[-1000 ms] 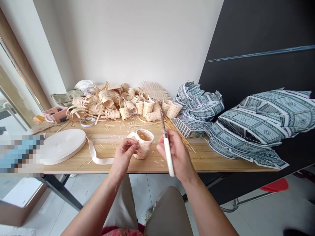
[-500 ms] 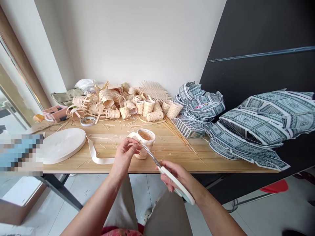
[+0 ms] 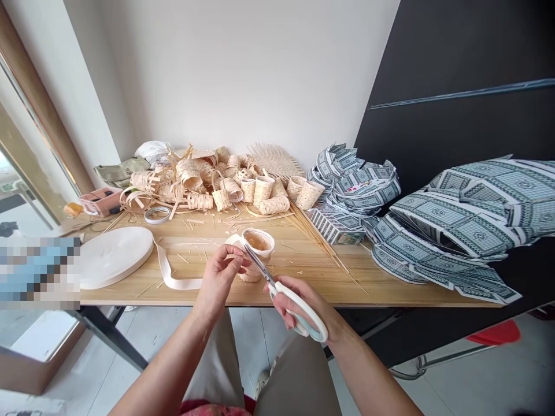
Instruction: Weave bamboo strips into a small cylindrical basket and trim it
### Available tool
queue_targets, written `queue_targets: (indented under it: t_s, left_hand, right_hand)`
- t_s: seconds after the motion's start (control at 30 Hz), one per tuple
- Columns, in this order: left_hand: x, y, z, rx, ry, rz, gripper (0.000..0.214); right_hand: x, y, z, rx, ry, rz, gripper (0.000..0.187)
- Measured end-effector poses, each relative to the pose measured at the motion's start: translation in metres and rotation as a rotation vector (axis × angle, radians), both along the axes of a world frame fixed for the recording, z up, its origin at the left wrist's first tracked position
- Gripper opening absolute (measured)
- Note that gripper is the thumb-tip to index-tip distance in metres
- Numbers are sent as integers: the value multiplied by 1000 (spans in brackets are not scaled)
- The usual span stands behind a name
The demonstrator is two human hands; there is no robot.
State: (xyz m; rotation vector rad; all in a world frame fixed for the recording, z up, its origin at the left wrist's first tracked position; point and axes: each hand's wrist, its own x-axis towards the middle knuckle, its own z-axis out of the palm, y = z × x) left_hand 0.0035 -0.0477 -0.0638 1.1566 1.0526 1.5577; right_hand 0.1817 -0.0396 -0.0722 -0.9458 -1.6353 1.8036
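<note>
A woven cup of pale wood strips is gripped at its side by the L hand, close to the front of the desk; whether its base rests on the desk can't be told, as it's partly hidden by the fingers. The hand is clenched round the cup wall, apparently so the cup is kept steady & its side is turned toward the other hand. White-handled scissors are grasped by the R hand, fingers through the bows, w/ the steel blades angled up & in, nearly closed, tips right by the cup wall nr the L fingers. That angle seems chosen so the tips can reach the strips w/o the hands getting in each other's way. A pale loop of strip is seen behind the cup, its purpose unclear. A flat roll of white strip is laid on the desk to the left, its loose end run toward the hands, prob. for easy pulling. Offcuts are scattered around. Woven baskets are heaped at the back, w/ more cups lined up beside them, a bundle of thin sticks next to those, & printed card-pattern sheets piled at right, out of the working space
</note>
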Motion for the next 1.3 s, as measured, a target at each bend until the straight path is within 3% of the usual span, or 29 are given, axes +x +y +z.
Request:
queue_targets:
  t_s: [0.47,0.6,0.8,0.9,0.97,1.1,1.17,1.3]
  left_hand:
    - [-6,-9,1,-5,72,-14,14]
    - [-32,-25,-3,-73,325,-72,9]
    - [-101,-71,-24,-202,837,2,11]
    - [-127,-90,-25,-156,1092,160,28]
    - [-131,-93,-17,-44,1147,288,26]
    - [-100,-64,6,150,1052,365,28]
    - [-76,-37,15,187,990,275,34]
    - [-44,17,22,216,900,68,33]
  right_hand:
    - [-1,-9,5,30,47,-38,41]
    - [10,-18,6,63,134,-67,47]
    - [17,-29,10,128,86,-308,42]
    - [15,-27,13,173,93,-442,37]
    - [13,-24,15,206,100,-499,36]
    - [7,-19,17,280,138,-483,36]
    - [3,-17,14,318,180,-517,36]
    - [-6,-15,6,446,230,-727,42]
